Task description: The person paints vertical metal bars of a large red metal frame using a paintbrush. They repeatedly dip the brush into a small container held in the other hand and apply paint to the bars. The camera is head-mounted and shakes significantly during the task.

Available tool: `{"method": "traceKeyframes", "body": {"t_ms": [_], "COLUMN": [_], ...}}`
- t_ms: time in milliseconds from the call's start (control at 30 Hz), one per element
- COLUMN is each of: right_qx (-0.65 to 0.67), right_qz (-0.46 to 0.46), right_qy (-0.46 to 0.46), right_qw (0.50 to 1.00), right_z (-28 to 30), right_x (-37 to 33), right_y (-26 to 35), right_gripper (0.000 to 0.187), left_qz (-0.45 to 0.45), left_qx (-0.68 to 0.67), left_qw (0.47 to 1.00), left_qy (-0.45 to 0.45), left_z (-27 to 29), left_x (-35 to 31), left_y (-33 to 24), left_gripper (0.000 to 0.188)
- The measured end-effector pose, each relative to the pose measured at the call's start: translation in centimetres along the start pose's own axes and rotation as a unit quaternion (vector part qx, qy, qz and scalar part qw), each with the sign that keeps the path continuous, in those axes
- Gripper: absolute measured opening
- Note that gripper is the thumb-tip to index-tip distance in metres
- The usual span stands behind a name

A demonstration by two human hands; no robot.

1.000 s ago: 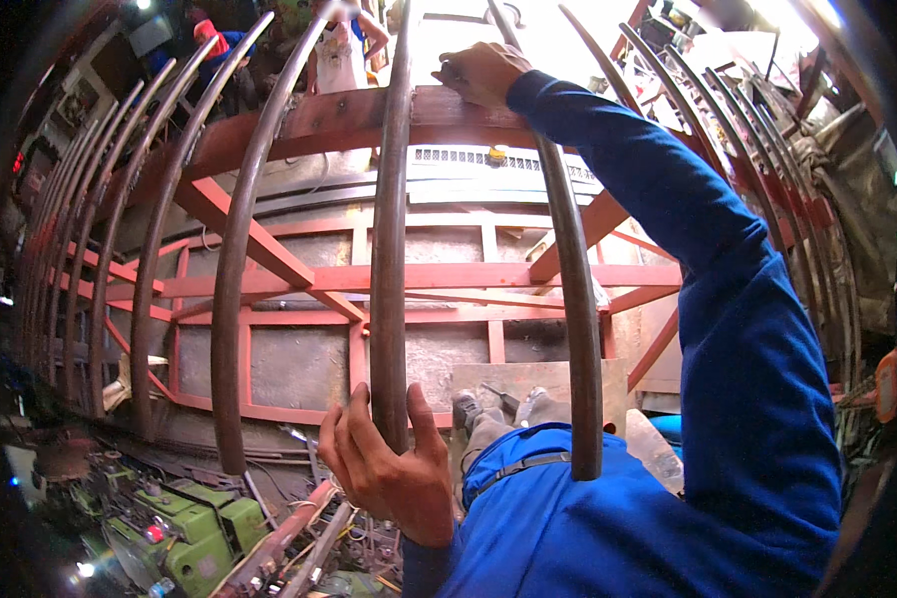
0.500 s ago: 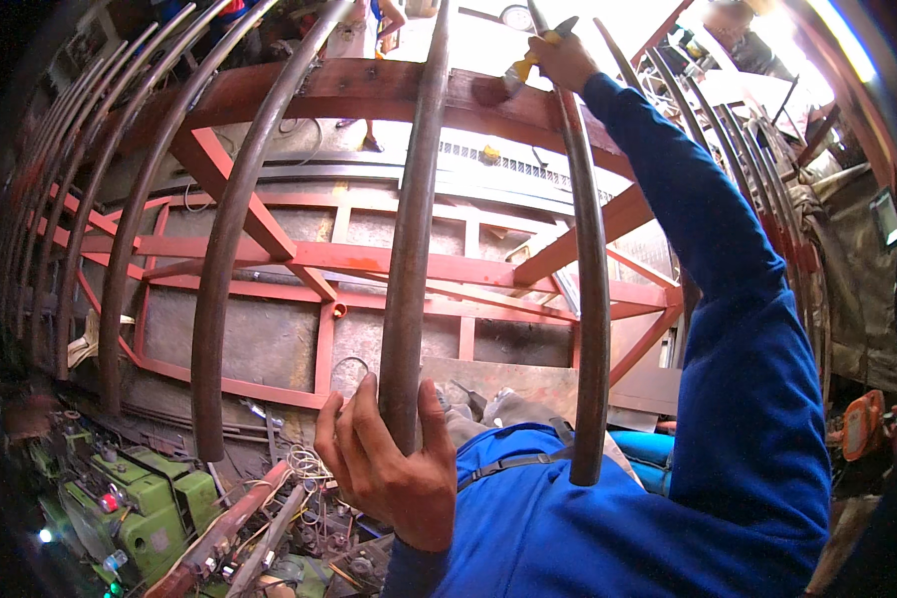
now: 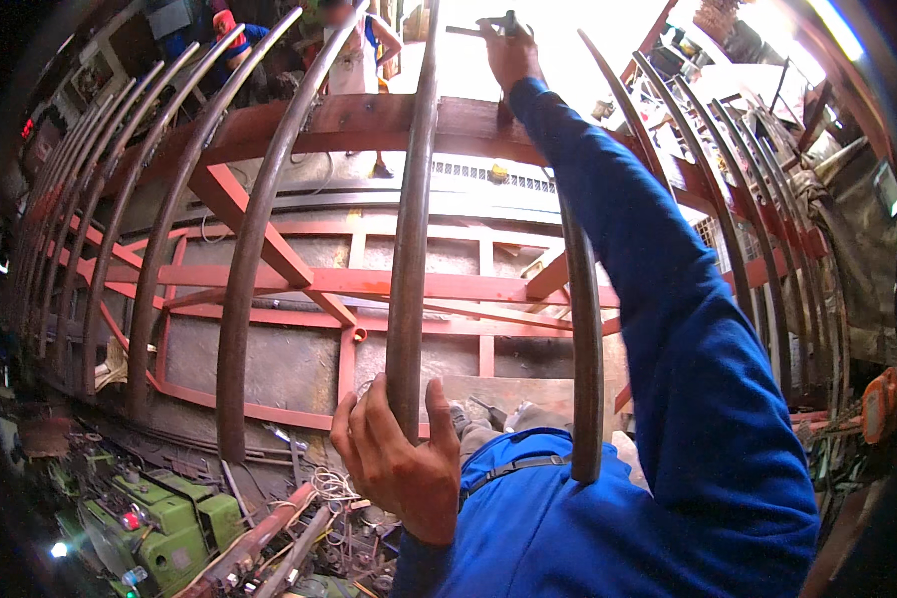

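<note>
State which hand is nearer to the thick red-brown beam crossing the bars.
Right. The right hand is just above the beam in the view; the left hand is well below it, at the near end of a bar.

The pipes [image 3: 409,259] are dark brown, the beam [image 3: 369,122] deep red, the frame [image 3: 468,289] pinker red, the sleeve [image 3: 628,229] plain blue, the machine [image 3: 159,538] green with a red knob [image 3: 130,520].

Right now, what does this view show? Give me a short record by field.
Left hand: thumb and fingers either side of a round brown metal tube, near its lower end
Right hand: raised, gripping a dark handheld tool, form unclear
Crossing the tube: long red-painted beam
Background: red-painted framework of straight bars
Lower left: boxy green machine
</note>
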State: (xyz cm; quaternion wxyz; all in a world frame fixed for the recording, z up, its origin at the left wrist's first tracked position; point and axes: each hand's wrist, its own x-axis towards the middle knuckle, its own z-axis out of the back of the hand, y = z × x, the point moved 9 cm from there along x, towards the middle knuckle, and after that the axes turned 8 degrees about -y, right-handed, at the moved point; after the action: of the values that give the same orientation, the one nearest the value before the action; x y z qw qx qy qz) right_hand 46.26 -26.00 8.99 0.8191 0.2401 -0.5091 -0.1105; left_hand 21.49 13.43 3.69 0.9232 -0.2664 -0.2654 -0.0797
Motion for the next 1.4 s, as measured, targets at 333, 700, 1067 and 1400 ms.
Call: {"method": "traceKeyframes", "body": {"t_ms": [333, 700, 1067, 1400], "right_qx": [0.454, 0.005, 0.315, -0.105], "right_qz": [-0.376, 0.072, -0.278, 0.215], "right_qy": [-0.110, -0.094, -0.182, -0.009], "right_qw": [0.800, 0.993, 0.889, 0.971], "right_z": [-7.4, -2.1, -5.8, -2.8], "right_x": [-0.1, 1.0, 0.2, 1.5], "right_y": [-7.3, -0.9, -4.7, -1.6], "right_gripper": [0.043, 0.047, 0.058, 0.023], "left_qz": [-0.040, -0.028, -0.031, -0.030], "left_qx": [0.010, 0.008, 0.021, 0.013], "left_qw": [0.999, 1.000, 0.999, 0.999], "left_qy": [0.004, 0.007, 0.009, 0.005], "left_z": [0.1, 0.6, 0.4, 0.3], "left_x": [0.1, 0.2, 0.1, 0.0], "left_y": [-0.4, -0.1, 0.1, -0.6], "left_gripper": [0.043, 0.043, 0.043, 0.045]}}
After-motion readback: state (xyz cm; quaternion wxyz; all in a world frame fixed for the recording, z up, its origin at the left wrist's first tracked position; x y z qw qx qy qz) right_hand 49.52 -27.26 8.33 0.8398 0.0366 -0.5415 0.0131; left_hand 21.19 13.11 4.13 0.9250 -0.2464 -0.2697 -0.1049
